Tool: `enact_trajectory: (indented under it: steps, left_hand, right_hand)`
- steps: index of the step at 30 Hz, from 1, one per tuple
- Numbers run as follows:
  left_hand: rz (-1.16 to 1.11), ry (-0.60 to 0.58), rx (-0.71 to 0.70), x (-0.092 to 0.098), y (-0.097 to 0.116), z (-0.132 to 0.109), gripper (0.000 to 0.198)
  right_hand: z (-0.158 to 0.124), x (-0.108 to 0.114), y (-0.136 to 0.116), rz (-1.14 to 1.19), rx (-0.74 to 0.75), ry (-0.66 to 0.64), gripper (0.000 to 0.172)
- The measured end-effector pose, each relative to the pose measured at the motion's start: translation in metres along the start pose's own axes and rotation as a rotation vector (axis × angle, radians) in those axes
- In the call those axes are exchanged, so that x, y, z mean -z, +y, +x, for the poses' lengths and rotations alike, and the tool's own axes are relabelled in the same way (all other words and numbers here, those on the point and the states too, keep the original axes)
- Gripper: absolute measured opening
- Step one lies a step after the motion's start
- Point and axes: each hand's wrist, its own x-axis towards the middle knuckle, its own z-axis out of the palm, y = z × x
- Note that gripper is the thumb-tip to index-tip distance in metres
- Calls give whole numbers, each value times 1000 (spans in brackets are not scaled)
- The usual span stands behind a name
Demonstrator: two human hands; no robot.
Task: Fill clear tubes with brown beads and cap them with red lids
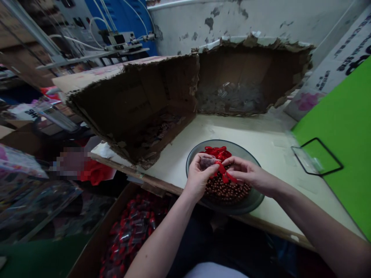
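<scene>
Small see-through bag [206, 162], dark inside, pinched tight in the left hand [198, 177], just above a round glass dish [256, 199]. Right hand [246, 172] only half closed, with fingertips [228, 164] nipping a red ribbon [223, 172] close to the bag. Ribbon stretched across the small gap between both hands. Any knot or loop on the bag: too hidden by fingers to tell.

Thin, slick ribbon: easy to slip from a soft pinch. Too hard a tug: a possible rip in the thin bag. Dish close to the near table edge: a bump from an arm could tip it and send beads rolling.

Shiny, round brown beads [227, 191] heaped in the near part of the dish, under the hands. Glossy red bows [216, 152] piled in the far part. Smooth, pale table [269, 135] with a worn wooden edge. At the far side, two torn cardboard boxes [197, 92] with rough, ripped edges, and small clear bags [232, 98] inside the right one. Lower down on the near left, an open cardboard box [130, 227] packed with red and clear packets.
</scene>
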Motion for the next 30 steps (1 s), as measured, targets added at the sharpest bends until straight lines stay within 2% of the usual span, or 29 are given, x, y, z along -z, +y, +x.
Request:
enact_trajectory:
  steps: [4,9,15,20,25,30]
  left_hand:
    - [25,49,-41,0,-5,1,31]
    - [65,62,-53,-3,-4,2,28]
    - [253,0,-47,-2,-2,-2,22]
    - [418,-63,-68,-4,-7,-3,16]
    - [486,-154,-69,-10,-6,-3,14]
    - [572,-170,-94,-8,-2,-5,14]
  right_hand:
    - [0,-5,-1,-25,15,37,28]
    - [5,-11,-1,-98,110,121,33]
    - [2,-6,5,-216,146,189,32]
    - [-8,0,-5,-184,199,306,31]
    - [-7,-8,-15,-432,332,343,27]
    - [-6,-8,-12,-502,350,323,33]
